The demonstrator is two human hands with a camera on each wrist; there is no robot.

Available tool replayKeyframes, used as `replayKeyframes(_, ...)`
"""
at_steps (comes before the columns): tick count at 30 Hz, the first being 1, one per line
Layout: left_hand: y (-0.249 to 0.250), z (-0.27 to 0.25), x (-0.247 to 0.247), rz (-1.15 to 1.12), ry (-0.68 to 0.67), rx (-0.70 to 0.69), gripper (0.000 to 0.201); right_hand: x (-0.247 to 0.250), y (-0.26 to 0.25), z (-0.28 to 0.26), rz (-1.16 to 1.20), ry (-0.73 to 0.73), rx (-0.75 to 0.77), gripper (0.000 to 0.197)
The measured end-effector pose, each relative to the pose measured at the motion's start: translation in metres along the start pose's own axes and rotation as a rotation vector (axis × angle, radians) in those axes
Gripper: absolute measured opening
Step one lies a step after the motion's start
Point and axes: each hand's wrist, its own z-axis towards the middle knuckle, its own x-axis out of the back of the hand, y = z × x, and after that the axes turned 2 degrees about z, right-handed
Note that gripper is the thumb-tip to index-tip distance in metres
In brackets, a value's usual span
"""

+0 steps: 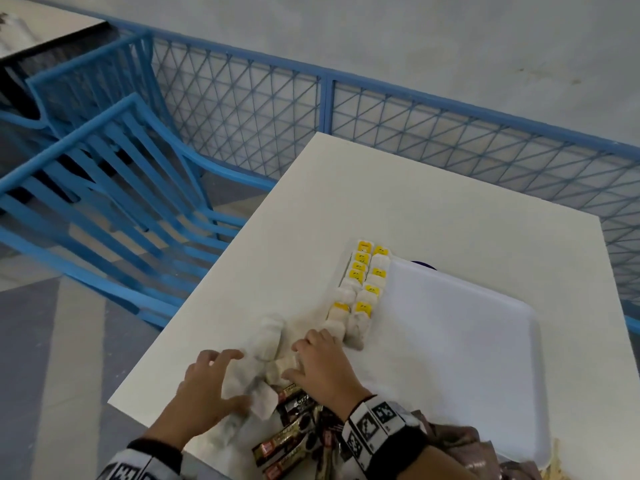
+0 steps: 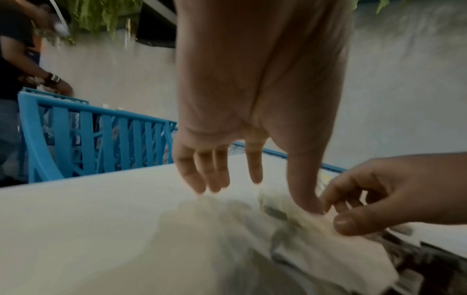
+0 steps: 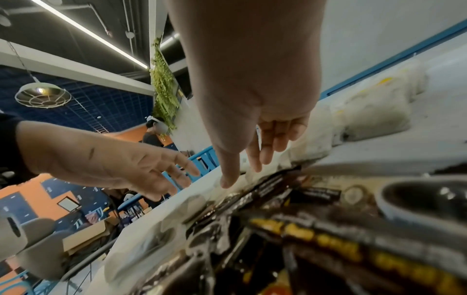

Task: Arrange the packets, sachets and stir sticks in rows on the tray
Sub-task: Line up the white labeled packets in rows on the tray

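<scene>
Dark brown packets (image 1: 291, 441) lie heaped nearest, cut off by the frame. Just beyond, both hands work loose white sachets (image 1: 263, 372): left hand (image 1: 204, 386) and right hand (image 1: 322, 365) spread, fingers relaxed, seemingly gathering; any grip is blurred. Farther, yellow-topped sachets (image 1: 360, 289) sit in two rows beside the white tray (image 1: 485, 341), apparently staged there.

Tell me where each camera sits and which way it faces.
Head: looks down at the table, tray, both hands.
Left wrist: looks along the left hand to white sachets; right hand enters.
Right wrist: looks along the right hand over dark packets; left hand enters.
Shared: both hands.
</scene>
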Motion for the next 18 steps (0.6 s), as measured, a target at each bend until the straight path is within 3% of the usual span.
replayKeyframes(4, 0.008, 0.013, -0.012, -0.128, 0.205, -0.041, 0.045, -0.008, -0.005, 0.001, -0.055, 0.017, 0.024, 0.032)
replayKeyframes(8, 0.016, 0.039, -0.017, -0.169, 0.299, -0.089, 0.043, -0.007, -0.009, -0.002, -0.044, 0.076, 0.042, 0.017)
replayKeyframes(11, 0.025, 0.059, -0.015, -0.187, 0.257, -0.057, 0.052, -0.007, -0.008, -0.004, 0.05, 0.108, 0.058, 0.011)
replayKeyframes(14, 0.034, 0.069, -0.013, -0.288, 0.174, -0.031, 0.049, -0.005, -0.004, -0.006, 0.092, 0.079, 0.045, 0.031)
replayKeyframes(18, 0.033, 0.068, -0.005, -0.501, 0.104, 0.046, 0.043, -0.002, 0.0, -0.007, 0.245, 0.095, 0.006, 0.036)
